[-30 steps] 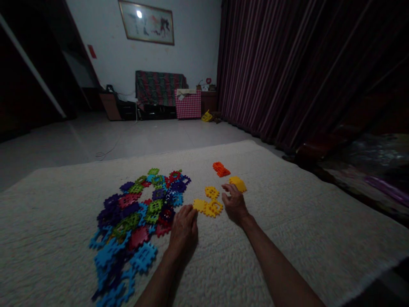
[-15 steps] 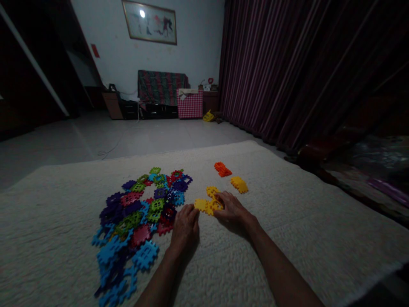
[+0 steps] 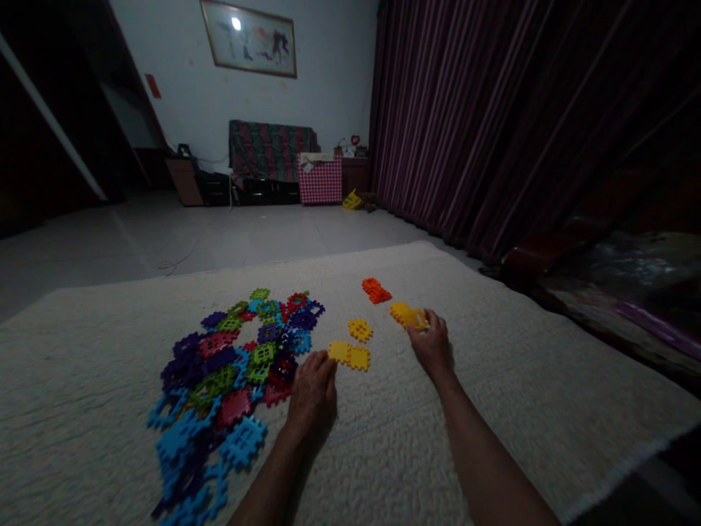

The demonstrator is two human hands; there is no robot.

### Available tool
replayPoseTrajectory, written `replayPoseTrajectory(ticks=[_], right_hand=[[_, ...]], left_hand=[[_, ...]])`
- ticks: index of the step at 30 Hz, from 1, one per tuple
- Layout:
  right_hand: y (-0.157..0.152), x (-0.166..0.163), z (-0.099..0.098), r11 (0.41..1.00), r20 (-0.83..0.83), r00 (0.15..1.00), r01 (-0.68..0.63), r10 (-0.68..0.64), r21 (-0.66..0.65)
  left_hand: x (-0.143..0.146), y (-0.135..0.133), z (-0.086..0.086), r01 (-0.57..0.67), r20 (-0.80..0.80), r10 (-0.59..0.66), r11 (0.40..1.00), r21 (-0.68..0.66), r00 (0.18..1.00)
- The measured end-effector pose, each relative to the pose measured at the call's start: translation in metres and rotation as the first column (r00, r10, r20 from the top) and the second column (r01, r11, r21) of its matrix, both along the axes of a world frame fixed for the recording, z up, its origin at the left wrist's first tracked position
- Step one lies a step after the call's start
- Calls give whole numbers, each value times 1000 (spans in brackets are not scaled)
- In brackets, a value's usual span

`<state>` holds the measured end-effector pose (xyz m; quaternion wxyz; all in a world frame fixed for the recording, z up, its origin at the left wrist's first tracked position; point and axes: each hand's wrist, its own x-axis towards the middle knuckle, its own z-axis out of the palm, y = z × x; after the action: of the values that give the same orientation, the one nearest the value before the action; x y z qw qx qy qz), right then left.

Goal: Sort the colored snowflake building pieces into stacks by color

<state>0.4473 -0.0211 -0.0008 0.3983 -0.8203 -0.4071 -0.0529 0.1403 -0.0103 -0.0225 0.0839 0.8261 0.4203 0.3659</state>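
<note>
My left hand point(image 3: 313, 389) rests on the cream quilt with its fingers curled together, the tips at the left edge of a flat yellow notched building tile point(image 3: 339, 352). Another yellow square tile point(image 3: 360, 358) lies against that one on the right. Just behind them is a yellow tile with cut-out openings point(image 3: 360, 330). Farther right, my right hand point(image 3: 432, 345) grips a yellow window tile point(image 3: 419, 319) between thumb and fingers. This tile is at the right end of a small yellow tile stack point(image 3: 402, 314); whether it rests on the stack I cannot tell.
A heap of blue, purple, green and red tiles point(image 3: 219, 380) spreads to the left of my left hand. An orange tile stack point(image 3: 376, 290) lies beyond the yellow ones. The quilt point(image 3: 520, 380) ends at the tiled floor point(image 3: 263, 237); dark curtains point(image 3: 438, 109) hang at right.
My right hand has moved right and away from me, from the yellow tiles by my left hand to the yellow stack, carrying a window tile. My left hand stays by its tile.
</note>
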Motion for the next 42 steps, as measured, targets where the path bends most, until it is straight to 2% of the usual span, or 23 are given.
replayPoseTrajectory(ticks=[3, 7, 15, 17, 19, 22, 24, 27, 29, 32, 36, 39, 42], right_hand=[[1, 3, -6, 999, 36, 999, 0, 2, -52], [6, 2, -10, 998, 83, 996, -26, 31, -56], [8, 5, -15, 998, 77, 997, -13, 18, -58], [8, 5, -15, 1000, 78, 997, 3, -1, -29], [10, 3, -12, 997, 93, 996, -7, 0, 81], [16, -11, -9, 942, 162, 978, -171, 128, 288], [21, -28, -9, 887, 196, 937, -340, 290, 312], [29, -57, -17, 838, 133, 863, -506, 488, 207], [33, -71, -22, 838, 103, 845, -533, 524, 113], [36, -81, -27, 873, 119, 866, -488, 486, -10], [37, -85, -22, 894, 114, 889, -432, 444, -116], [37, -88, -16, 907, 102, 907, -393, 410, -155], [38, -91, -14, 918, 95, 918, -372, 386, -137]], left_hand=[[0, 1, -3, -5, -13, 5, 1000, 4, 1000], [-1, 2, -4, 3, -26, -2, 1000, 21, 1000], [-1, 0, 2, 10, -39, -9, 1000, 4, 999], [0, -2, 4, 2, -31, -2, 1000, -3, 1000], [0, -3, 6, -3, -28, 3, 1000, -8, 1000], [1, -3, 7, 1, -32, -2, 1000, -23, 999], [1, -3, 7, 2, -34, -3, 1000, -30, 999], [0, -2, 6, 6, -40, -7, 999, -32, 999], [0, -2, 5, 12, -43, -13, 999, -35, 999], [0, -2, 5, 9, -41, -10, 999, -40, 999], [0, -2, 4, 8, -41, -10, 999, -34, 999], [0, -1, 4, 4, -41, -5, 1000, -21, 999], [0, 0, 4, 8, -50, -9, 1000, -13, 999]])
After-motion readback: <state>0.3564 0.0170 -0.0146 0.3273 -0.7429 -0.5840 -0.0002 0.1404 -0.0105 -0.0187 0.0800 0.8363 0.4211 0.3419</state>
